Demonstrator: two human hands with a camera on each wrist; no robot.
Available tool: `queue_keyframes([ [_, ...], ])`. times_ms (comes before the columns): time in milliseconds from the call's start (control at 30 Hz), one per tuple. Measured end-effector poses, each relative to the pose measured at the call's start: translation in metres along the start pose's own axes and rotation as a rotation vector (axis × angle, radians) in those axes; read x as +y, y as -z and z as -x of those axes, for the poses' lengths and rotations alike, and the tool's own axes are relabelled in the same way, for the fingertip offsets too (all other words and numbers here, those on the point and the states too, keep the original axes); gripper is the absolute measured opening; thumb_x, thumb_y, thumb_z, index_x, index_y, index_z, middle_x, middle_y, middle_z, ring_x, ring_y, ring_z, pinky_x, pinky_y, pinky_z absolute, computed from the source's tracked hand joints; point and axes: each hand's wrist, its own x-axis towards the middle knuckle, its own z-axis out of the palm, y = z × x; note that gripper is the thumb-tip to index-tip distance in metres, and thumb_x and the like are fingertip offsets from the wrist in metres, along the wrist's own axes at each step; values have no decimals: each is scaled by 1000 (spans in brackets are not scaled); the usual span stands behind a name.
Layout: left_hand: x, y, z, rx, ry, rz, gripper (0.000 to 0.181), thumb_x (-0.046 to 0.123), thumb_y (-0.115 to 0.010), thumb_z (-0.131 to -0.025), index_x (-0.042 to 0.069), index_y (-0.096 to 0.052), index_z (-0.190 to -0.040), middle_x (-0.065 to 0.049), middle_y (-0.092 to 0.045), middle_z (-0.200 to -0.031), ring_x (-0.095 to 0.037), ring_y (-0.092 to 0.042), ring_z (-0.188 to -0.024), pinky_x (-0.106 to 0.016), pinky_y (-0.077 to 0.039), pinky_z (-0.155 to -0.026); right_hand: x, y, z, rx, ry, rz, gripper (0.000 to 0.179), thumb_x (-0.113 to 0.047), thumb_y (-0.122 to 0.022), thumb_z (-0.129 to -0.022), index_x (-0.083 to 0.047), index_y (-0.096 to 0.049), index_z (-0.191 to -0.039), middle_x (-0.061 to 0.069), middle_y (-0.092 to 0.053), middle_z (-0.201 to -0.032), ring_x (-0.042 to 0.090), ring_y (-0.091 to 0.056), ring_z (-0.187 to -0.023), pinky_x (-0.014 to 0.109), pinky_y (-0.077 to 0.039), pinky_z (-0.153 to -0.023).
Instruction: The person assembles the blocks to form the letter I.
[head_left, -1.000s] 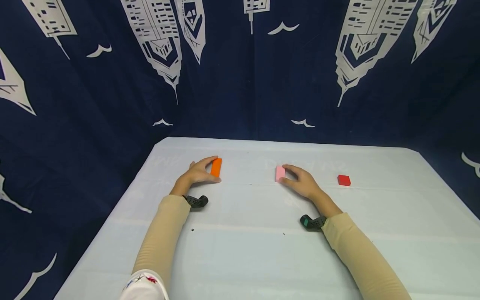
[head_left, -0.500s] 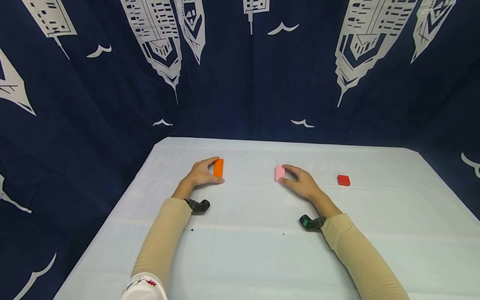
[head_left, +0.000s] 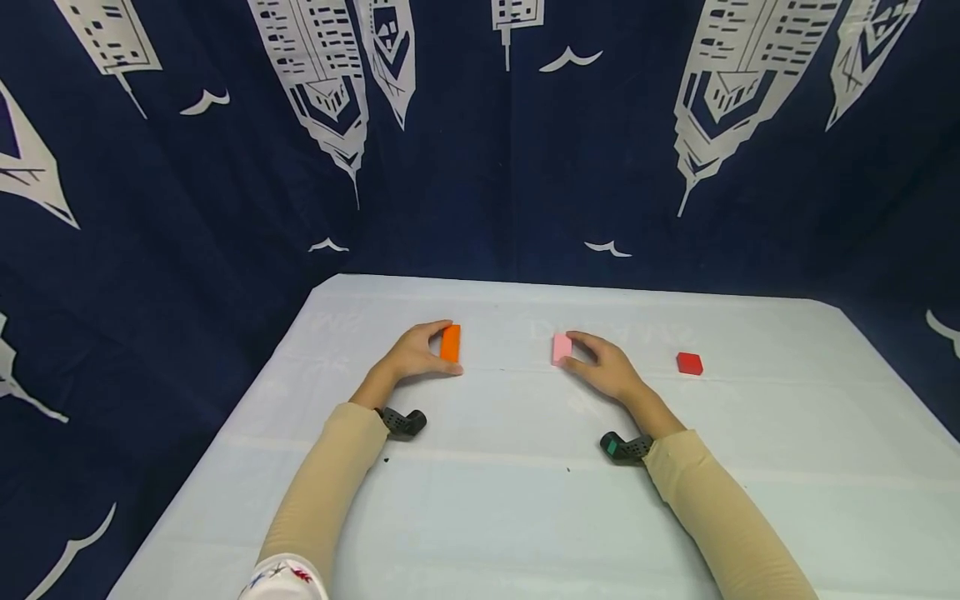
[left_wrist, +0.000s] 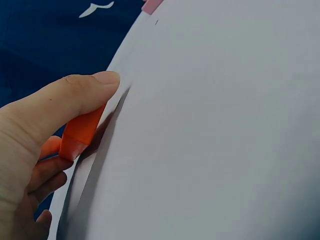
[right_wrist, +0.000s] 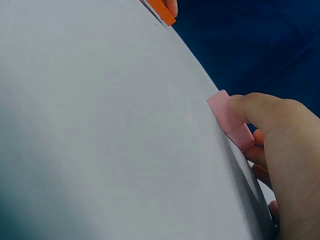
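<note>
My left hand (head_left: 415, 351) pinches an orange block (head_left: 450, 343) by its ends, thumb at the near end and fingers at the far one. In the left wrist view the orange block (left_wrist: 83, 131) shows between thumb and fingers, a shadow beneath it on the white surface. A pink block (head_left: 562, 349), shorter than the orange one, is gripped by my right hand (head_left: 606, 369). The right wrist view has the thumb lying on the pink block (right_wrist: 231, 119), with the fingers behind it. The two blocks stand a short way apart, the orange to the left.
A red block (head_left: 689, 363) lies on the white table (head_left: 495, 517) to the right of my right hand. Behind the table hangs a dark blue curtain (head_left: 450, 200) printed with white buildings and birds. Small dark specks dot the tabletop.
My left hand has moved right and slightly nearer with the orange block, narrowing the gap to the pink one. The right hand and red block stay in place.
</note>
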Motion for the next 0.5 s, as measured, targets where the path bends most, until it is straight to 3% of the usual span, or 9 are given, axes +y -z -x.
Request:
queue_keyframes([
  [500, 22, -17, 1, 30, -67, -53, 98, 48, -86, -66, 8, -45, -146, -12, -46, -147, -30, -37, -137, -44, -28, -113, 2, -2, -1, 2, 3, 7, 62, -35, -65, -92, -1, -49, -141, 21, -45, -145, 39, -36, -137, 50, -25, -113],
])
